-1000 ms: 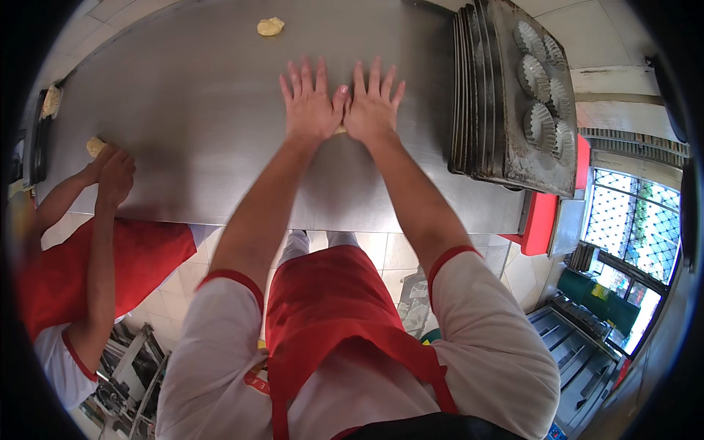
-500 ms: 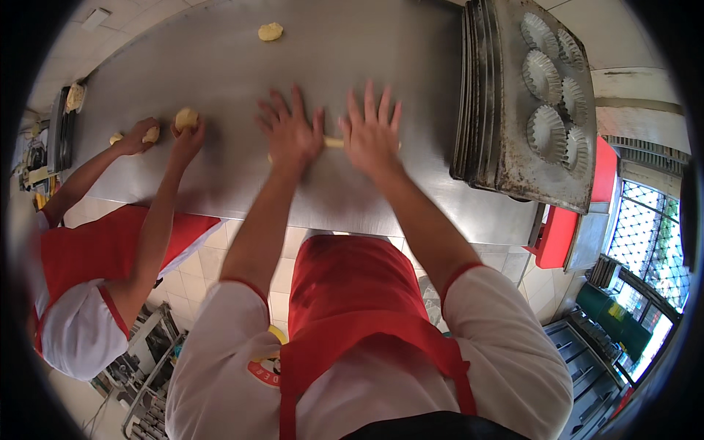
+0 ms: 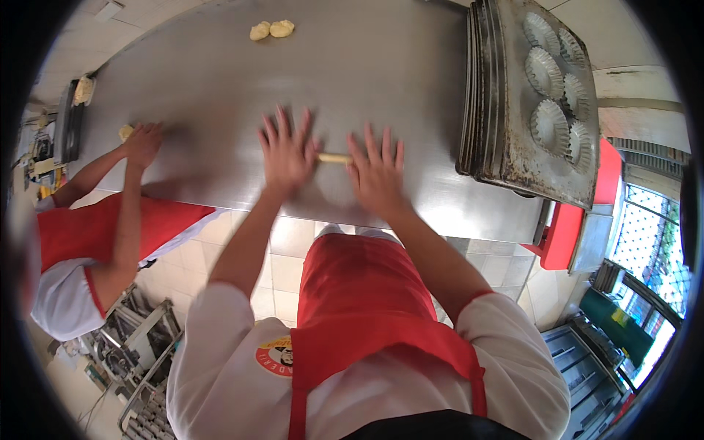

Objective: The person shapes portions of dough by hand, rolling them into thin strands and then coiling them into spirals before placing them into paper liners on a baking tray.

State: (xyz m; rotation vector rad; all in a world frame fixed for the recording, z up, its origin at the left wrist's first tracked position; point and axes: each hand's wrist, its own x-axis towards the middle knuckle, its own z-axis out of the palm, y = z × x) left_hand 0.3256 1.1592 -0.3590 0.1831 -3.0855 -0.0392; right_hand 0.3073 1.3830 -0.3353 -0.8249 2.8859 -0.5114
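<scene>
A thin pale dough rope [image 3: 334, 158] lies across the steel worktable [image 3: 367, 73]. My left hand [image 3: 287, 150] rests palm down over its left end, fingers spread. Over the right end, my right hand [image 3: 376, 169] is likewise flat and open, with the rope visible between the two hands. Farther back on the table sit two lumps of dough [image 3: 281, 28], side by side.
At right, stacked dark baking trays [image 3: 513, 147] carry several fluted metal tins [image 3: 544, 72]. A co-worker's hands [image 3: 144, 144] cover another dough lump [image 3: 125, 133] at left, near dark trays [image 3: 70, 121]. Below right stands metal equipment [image 3: 568, 352].
My hands have moved toward me and apart, exposing a longer dough rope. A second lump has appeared at the back. The co-worker's hands shifted right, then back left.
</scene>
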